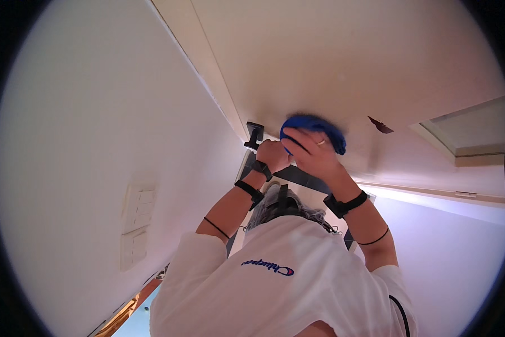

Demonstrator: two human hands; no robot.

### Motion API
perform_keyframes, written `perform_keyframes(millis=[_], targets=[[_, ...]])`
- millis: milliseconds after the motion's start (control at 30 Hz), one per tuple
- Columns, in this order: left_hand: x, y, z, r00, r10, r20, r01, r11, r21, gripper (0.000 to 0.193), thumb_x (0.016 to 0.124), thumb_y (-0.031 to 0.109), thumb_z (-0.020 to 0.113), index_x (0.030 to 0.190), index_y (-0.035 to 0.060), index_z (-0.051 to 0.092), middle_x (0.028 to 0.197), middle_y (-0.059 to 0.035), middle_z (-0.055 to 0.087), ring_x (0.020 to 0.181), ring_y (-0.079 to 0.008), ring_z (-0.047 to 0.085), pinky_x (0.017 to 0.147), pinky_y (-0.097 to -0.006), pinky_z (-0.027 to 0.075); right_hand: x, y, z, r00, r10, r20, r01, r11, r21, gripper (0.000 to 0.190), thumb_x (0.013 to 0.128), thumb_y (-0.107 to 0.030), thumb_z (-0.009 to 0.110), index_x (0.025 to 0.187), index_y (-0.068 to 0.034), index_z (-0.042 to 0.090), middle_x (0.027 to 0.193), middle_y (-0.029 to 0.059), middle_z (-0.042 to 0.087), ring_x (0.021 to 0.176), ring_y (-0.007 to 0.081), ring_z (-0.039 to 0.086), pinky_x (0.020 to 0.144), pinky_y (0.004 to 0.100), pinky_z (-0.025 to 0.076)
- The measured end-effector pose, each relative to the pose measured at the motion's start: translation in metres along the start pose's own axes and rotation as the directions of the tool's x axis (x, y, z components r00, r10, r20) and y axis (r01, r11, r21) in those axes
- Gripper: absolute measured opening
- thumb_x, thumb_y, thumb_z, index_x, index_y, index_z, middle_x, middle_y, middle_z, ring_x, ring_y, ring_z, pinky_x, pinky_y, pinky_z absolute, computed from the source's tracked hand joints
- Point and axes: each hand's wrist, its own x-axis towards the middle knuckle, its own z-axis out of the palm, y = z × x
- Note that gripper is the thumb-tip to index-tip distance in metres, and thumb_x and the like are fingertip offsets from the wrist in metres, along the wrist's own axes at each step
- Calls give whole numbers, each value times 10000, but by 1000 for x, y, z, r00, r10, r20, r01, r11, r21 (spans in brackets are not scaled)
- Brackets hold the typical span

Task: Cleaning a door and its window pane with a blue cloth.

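My right hand (315,153) presses a folded blue cloth (313,124) against a pale door (319,76), its fingers spread over the cloth. Just to its left, my left hand (273,155) is closed around the lever of a black door handle (255,134), whose square base plate shows beyond the fist. Most of the lever is hidden in that hand. The two hands are close together, and the fingertips of the left one are partly covered. To the right of the cloth, a small dark red patch (380,125) marks the door.
White switch plates (138,208) are on the wall (75,126) to the left. A framed panel or recess (479,130) shows at the right, beside a dark object at the picture's rim. Dark floor edging (305,177) runs below the hands.
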Motion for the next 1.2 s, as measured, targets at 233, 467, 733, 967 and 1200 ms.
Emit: perform_keyframes(millis=[233,467,733,967,1200], targets=[[0,10,-15,987,39,155,-53,995,86,301,838,385,627,778,96,684,744,-119,699,731,-304,692,686,-443,543,-122,17,16,895,305,325,-340,939,56,366,637,2,677,988,-103,670,1169,33,658,1036,280,623,866,405,519],[-23,30,-24,994,-63,-88,-3,800,-600,211,842,163,739,966,43,617,980,-109,651,921,-245,642,813,-382,505,-112,9,-23,780,583,227,-622,684,380,341,628,100,601,924,-56,666,1061,123,660,977,347,639,911,396,514],[-52,72,-40,981,-125,150,190,433,-881,648,902,96,691,1435,80,323,1256,-116,523,1173,-202,510,1016,-344,426,-84,1,-47,686,451,570,-718,299,628,454,754,72,589,1191,-49,576,1164,153,611,1083,306,612,953,365,485],[-76,19,-83,759,-518,-394,425,853,-304,619,832,112,695,1360,-39,411,1297,-264,496,1230,-418,479,1067,-464,369,-130,56,-106,675,303,673,-705,534,466,465,868,-147,688,1300,-39,553,1234,162,636,1146,291,622,947,404,511],[-68,22,-79,858,-372,-353,443,885,143,587,821,146,731,1314,-12,455,1338,-272,465,1222,-463,418,1057,-544,361,-183,59,-144,602,520,606,-798,358,486,414,890,-218,661,1240,-15,572,1120,198,669,1061,337,649,913,421,515]])
